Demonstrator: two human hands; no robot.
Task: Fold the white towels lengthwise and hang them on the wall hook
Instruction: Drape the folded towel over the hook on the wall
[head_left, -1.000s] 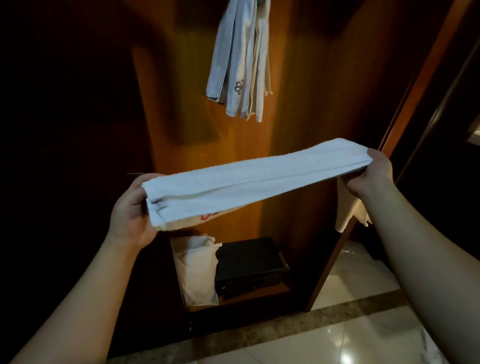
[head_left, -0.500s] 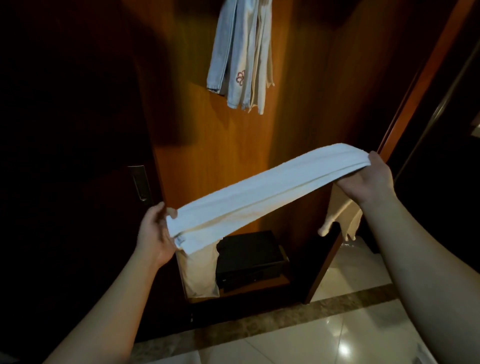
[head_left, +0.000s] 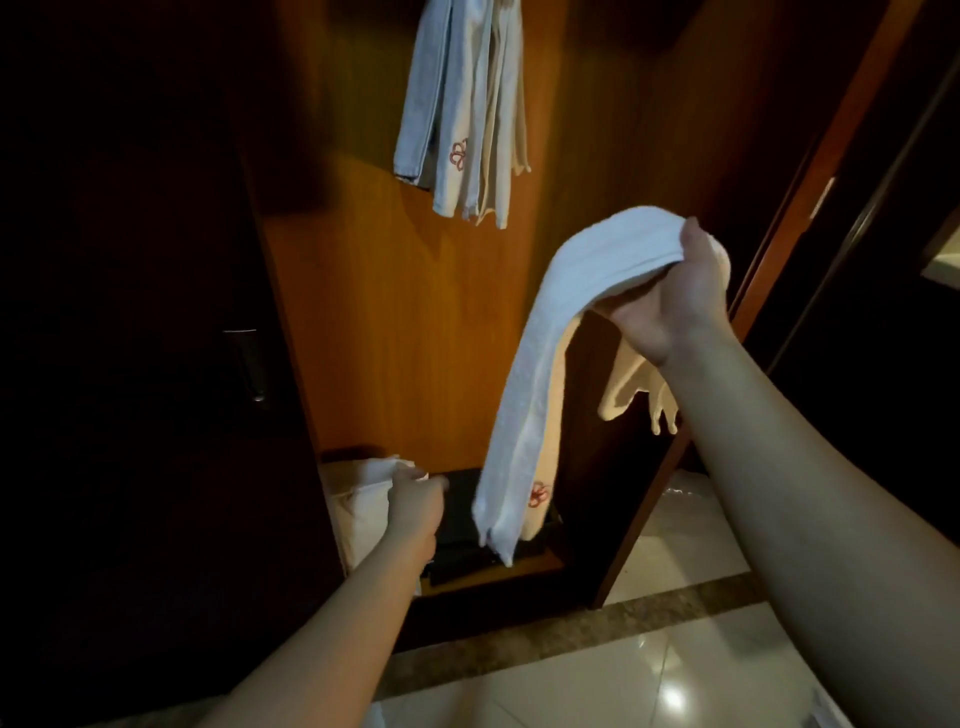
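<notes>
Right hand (head_left: 670, 301) pinches one end of the folded white towel (head_left: 540, 364); the rest hangs free, its flower-marked end low in front of the black box (head_left: 462, 525) on the closet shelf. Left hand (head_left: 415, 506) is low beside the white bag (head_left: 363, 499); grip state: cannot tell. Hung towels (head_left: 467, 114) crowd the hook, itself out of frame. Risks: single-end hold lets the lengthwise fold fall open; adding this towel could dislodge those already hanging.

A black box (head_left: 470, 525) sits on the low wooden shelf (head_left: 519, 564); a metal door handle (head_left: 249, 364) shows left, glossy floor tiles (head_left: 623, 691) below.
</notes>
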